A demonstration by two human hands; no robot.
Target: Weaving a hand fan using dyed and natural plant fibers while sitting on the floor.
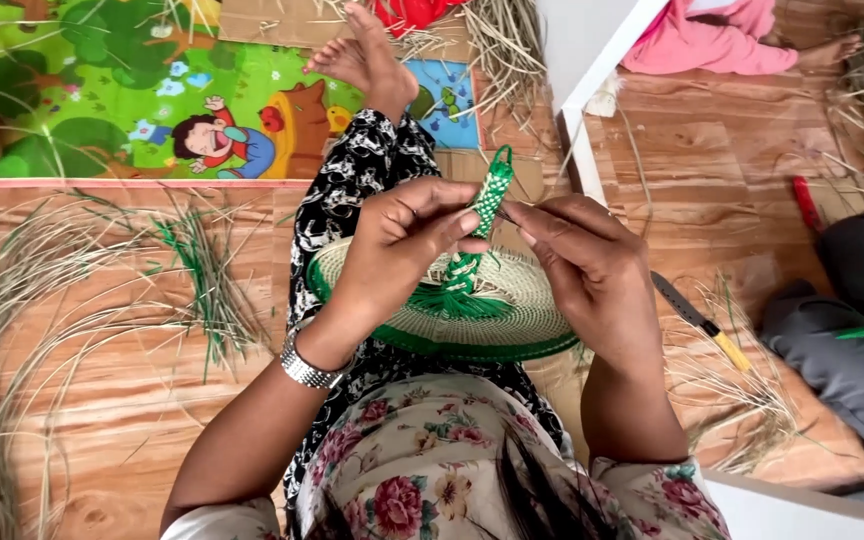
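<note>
The woven handle (489, 200), a narrow plaited strip in green and white with a small loop at its top, is held upright above the round woven fan (512, 300) that lies across the lap. The strip rises from a tuft of loose green strands at the fan's middle. It is pinched near its upper part by the left hand (402, 250), whose thumb and fingers are closed round it from the left side. The right hand (587, 265) is brought in from the other side with its fingers drawn together at the strip's edge; a thin strand is perhaps nipped between the fingertips, though this cannot be made out clearly. A metal bracelet (304, 368) is worn on the left wrist.

The handle is judged light and springy, firm along its plaited length but easily bent, and likely to fray where the strands are loose; it is best taken by the tight plaited section, not by the tuft. The fan itself is judged light and fairly stiff, and may be steadied by its green rim.

Dried grass (12, 300) is scattered over the wooden floor (122, 400) to the left. A knife with a yellow handle (702, 325) lies on the floor to the right, well apart from the hands. A coloured play mat (152, 90) is spread beyond the knees
</note>
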